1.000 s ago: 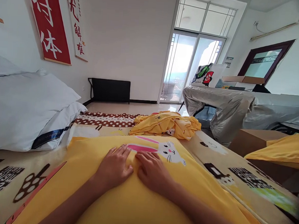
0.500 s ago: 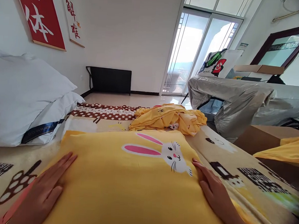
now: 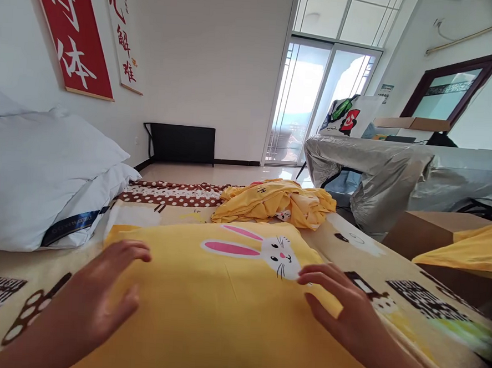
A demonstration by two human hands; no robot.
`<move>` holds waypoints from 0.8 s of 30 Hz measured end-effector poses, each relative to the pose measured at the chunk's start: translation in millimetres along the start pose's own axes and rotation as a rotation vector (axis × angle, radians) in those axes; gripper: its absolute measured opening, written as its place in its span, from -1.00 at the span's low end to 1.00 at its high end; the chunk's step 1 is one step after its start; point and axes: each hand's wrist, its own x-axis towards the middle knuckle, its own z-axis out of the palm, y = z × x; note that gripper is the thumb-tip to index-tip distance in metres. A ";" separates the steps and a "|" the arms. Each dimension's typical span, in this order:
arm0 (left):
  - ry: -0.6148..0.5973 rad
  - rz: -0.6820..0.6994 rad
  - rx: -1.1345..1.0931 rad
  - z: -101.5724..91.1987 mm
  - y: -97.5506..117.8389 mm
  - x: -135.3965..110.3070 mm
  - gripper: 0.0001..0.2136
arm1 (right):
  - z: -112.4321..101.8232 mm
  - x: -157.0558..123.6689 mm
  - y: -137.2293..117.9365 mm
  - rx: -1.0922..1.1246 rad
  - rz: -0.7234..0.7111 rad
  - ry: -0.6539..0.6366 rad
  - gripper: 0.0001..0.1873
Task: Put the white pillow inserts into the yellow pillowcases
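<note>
A yellow pillowcase with a pink-eared rabbit print lies flat on the patterned bed sheet in front of me. My left hand hovers over its left edge, fingers spread and slightly curled, holding nothing. Over the right edge, just beside the rabbit, my right hand is likewise spread and empty. Both hands are lifted a little off the cloth.
White pillows are stacked at the left. A crumpled heap of yellow cloth lies at the bed's far end. A cardboard box with yellow fabric stands right, behind it a silver-covered table.
Both hands slid apart from the middle of the pillowcase to its left and right edges, then lifted and moved slightly inward. The camera tilted a little.
</note>
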 end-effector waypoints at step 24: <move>-0.368 -0.001 -0.198 87.2 54.7 59.0 -0.87 | 84.5 73.8 -39.2 0.320 -0.333 -0.421 -0.74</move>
